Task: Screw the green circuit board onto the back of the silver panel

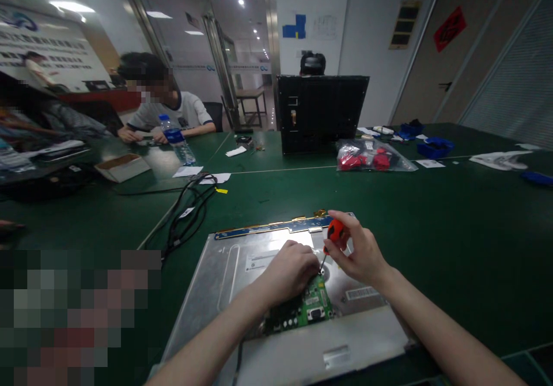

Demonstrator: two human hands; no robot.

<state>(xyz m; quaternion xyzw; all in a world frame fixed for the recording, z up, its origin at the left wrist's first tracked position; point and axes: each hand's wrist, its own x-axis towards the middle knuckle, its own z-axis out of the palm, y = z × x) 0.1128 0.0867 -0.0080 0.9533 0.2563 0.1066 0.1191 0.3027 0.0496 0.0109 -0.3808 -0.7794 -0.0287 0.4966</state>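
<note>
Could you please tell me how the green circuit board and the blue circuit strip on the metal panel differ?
The green circuit board shows a broad, blocky part, while the blue circuit strip is long and narrow. The board is partly hidden by the left hand; the strip runs along the panel's far edge, away from that hand. Both are on the metal panel.
</note>
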